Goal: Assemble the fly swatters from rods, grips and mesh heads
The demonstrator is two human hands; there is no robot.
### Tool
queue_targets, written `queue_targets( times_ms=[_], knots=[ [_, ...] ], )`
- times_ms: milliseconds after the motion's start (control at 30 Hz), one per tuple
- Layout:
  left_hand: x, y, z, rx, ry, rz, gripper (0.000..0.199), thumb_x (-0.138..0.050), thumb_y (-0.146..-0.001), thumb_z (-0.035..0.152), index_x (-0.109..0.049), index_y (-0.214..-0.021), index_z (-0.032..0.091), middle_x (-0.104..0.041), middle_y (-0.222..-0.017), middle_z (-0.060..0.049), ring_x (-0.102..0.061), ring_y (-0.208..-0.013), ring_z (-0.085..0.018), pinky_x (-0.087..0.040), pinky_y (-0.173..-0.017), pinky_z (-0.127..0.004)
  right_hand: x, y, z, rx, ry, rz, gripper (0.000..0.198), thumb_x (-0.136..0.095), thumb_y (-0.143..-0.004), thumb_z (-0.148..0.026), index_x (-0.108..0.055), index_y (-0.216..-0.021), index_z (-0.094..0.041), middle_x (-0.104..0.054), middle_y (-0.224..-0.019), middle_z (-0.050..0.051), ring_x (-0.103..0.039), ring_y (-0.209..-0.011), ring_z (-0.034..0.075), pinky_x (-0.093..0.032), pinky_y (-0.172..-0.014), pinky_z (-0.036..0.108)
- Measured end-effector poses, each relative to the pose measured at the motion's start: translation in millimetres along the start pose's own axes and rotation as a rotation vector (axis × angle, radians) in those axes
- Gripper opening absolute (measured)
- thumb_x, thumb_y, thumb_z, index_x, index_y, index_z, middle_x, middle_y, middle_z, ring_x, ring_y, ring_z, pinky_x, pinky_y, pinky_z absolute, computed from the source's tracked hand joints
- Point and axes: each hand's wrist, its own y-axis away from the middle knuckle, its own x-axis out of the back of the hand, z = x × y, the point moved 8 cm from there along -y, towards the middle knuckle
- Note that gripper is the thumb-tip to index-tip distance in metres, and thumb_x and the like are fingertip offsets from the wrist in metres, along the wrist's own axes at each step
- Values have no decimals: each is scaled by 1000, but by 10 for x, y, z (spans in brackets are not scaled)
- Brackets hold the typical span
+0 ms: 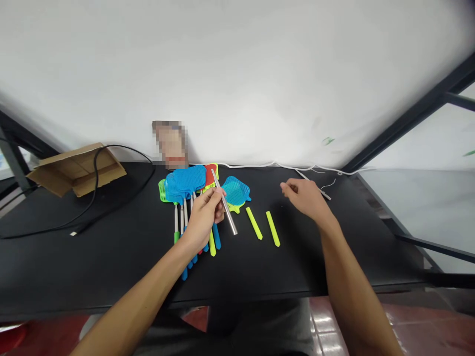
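A person is working at a black counter (111, 257) that is standing against a white wall, seen from above through a head camera. The left hand (203, 215) is closing its fingers around a thin silver metal rod (224, 202), pinching it near its middle; the rod is slanting from upper left to lower right, its lower end hanging just above the counter. Directly behind and beneath that hand, a pile of fly swatters (187, 183) is lying on the counter, mostly blue heads with some green, yellow and red showing, their handles fanning toward the person. One loose blue swatter head (237, 190) is lying just right of the rod. The right hand (305, 197) is hovering over the counter well to the right, fingers loosely curled; whether it is holding anything cannot be told. Between the hands, two yellow-green handle grips (263, 225) are lying side by side, apart from each other. A second metal rod (313, 184) is lying behind the right hand, near a white cord (260, 165) that is running along the wall. At far left, a cardboard box (76, 168) is sitting with a black cable (111, 198) draping across it.
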Motion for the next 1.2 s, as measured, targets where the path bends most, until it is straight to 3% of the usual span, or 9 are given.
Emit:
queue_targets(
  times_ms=[133,233,300,400,500,667,767,1000,1200],
  knots=[
    [6,9,-24,32,-10,11,31,-69,-92,47,-58,-83,19,-42,-65,5,-37,-47,-6,-28,-40,-16,-290,176,-113,28,134,-390,60,-54,-92,-66,-54,-52,-22,-57,-53,3,-53,-53,18,-31,-58,30],
    [11,14,-16,25,7,26,30,-68,-92,45,-58,-82,19,-42,-65,5,-36,-47,-5,-28,-40,-16,-453,319,-304,92,201,-529,61,-66,-81,-71,-50,-50,-22,-56,-53,2,-48,-50,16,-27,-56,30],
    [19,18,2,14,25,43,30,-68,-92,45,-58,-82,19,-41,-64,5,-37,-47,-5,-29,-41,-17,-493,344,-372,105,242,-522,48,-74,-80,-57,-54,-54,-21,-59,-59,2,-51,-53,17,-27,-56,29],
    [17,26,31,4,23,55,31,-68,-93,46,-58,-82,19,-42,-64,5,-38,-48,-5,-29,-41,-17,-487,332,-408,123,288,-492,30,-67,-85,-34,-55,-61,-21,-62,-66,3,-55,-60,18,-25,-58,29],
    [4,33,63,-28,4,55,32,-67,-93,47,-57,-82,19,-43,-65,5,-39,-49,-6,-31,-42,-18,-381,318,-489,168,259,-426,27,-57,-91,-27,-51,-65,-21,-60,-64,2,-54,-59,17,-25,-58,30],
    [53,33,146,-138,62,117,32,-66,-95,47,-51,-83,21,-42,-69,5,-43,-51,-7,-33,-43,-19,-204,435,-928,391,-218,-392,20,-47,-102,-30,-55,-85,-22,-60,-67,-3,-52,-59,14,-32,-61,27],
    [118,29,186,-163,117,169,31,-65,-96,45,-48,-85,22,-42,-69,6,-44,-51,-7,-34,-45,-19,-186,492,-1077,439,-403,-403,21,-47,-104,-33,-61,-93,-22,-60,-72,-3,-51,-61,13,-34,-61,26],
    [145,39,213,-155,129,190,27,-63,-97,42,-48,-86,22,-45,-68,5,-45,-51,-7,-35,-45,-19,-147,451,-1076,436,-472,-303,23,-52,-103,-34,-70,-97,-20,-69,-85,3,-57,-71,15,-39,-64,27],
    [128,54,202,-157,123,194,26,-63,-97,42,-48,-87,22,-46,-70,5,-45,-52,-7,-35,-45,-20,-77,433,-1070,416,-491,-232,30,-49,-104,-38,-70,-94,-19,-67,-82,4,-57,-72,17,-40,-64,27]
  ],
)
